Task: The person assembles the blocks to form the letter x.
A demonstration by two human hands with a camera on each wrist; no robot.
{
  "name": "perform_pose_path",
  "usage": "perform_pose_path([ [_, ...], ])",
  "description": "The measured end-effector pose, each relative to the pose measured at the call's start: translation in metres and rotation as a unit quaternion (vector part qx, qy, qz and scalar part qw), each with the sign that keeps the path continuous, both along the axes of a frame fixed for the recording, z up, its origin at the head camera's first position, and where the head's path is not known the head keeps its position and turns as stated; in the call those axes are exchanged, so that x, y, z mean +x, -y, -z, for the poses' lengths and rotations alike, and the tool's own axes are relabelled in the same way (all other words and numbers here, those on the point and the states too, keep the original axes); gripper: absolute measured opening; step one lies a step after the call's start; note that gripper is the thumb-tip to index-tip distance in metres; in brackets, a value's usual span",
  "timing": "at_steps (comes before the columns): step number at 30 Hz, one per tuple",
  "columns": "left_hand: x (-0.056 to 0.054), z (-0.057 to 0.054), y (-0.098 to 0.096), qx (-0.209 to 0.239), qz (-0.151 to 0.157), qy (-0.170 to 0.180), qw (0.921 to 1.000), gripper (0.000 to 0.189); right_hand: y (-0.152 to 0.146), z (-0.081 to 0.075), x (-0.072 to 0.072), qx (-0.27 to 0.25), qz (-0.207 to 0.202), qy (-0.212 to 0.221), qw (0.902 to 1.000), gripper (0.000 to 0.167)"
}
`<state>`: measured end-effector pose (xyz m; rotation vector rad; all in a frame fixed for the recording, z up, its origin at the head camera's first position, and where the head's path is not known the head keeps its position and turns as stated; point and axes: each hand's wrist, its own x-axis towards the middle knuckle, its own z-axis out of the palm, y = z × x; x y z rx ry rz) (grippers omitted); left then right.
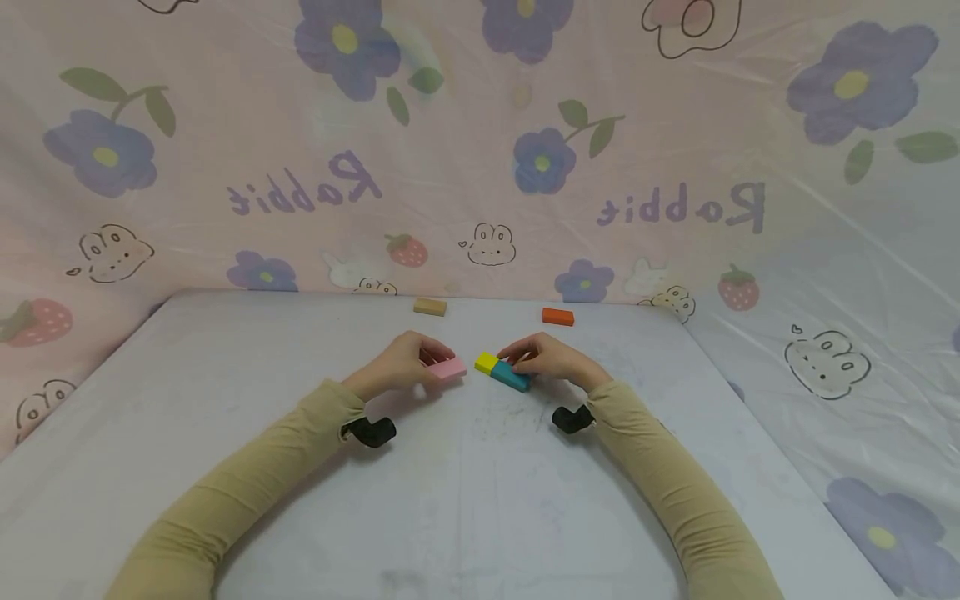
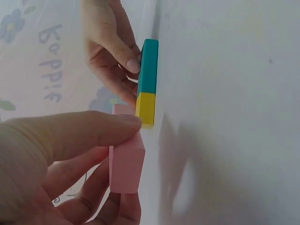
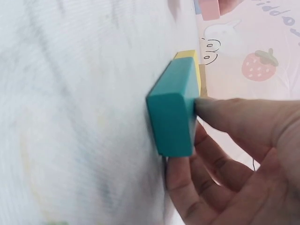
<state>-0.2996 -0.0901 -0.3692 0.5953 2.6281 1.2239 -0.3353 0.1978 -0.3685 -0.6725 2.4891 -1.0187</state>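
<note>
In the head view my left hand (image 1: 399, 364) grips a pink block (image 1: 447, 369) between thumb and fingers, and the left wrist view has this pink block (image 2: 126, 164) slightly above the table. Facing it, my right hand (image 1: 558, 360) pinches a teal block (image 1: 511, 377) by its long sides. A yellow block (image 1: 486, 363) lies end to end with the teal one, touching it, on the side toward the left hand. In the head view a small gap separates pink from yellow. The right wrist view shows the teal block (image 3: 171, 122) at the table surface, with yellow partly hidden behind it.
At the table's back lie a tan block (image 1: 430, 307) and, farther right, an orange-red block (image 1: 558, 317). A patterned curtain (image 1: 450, 150) rises behind the white table (image 1: 465, 500). Black wrist mounts (image 1: 372, 432) stick out below both sleeves.
</note>
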Motion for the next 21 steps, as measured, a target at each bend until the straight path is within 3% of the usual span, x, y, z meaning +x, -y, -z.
perform_pose_path([
  [10,0.000,0.003,-0.013,0.014,-0.017,0.028,0.9994,0.045,0.000,-0.001,0.000,-0.001,0.004,-0.002,1.0000,0.032],
  [21,0.002,0.011,-0.024,0.004,-0.021,0.023,0.9995,0.042,0.001,0.000,0.000,0.002,0.005,0.004,1.0000,0.033],
])
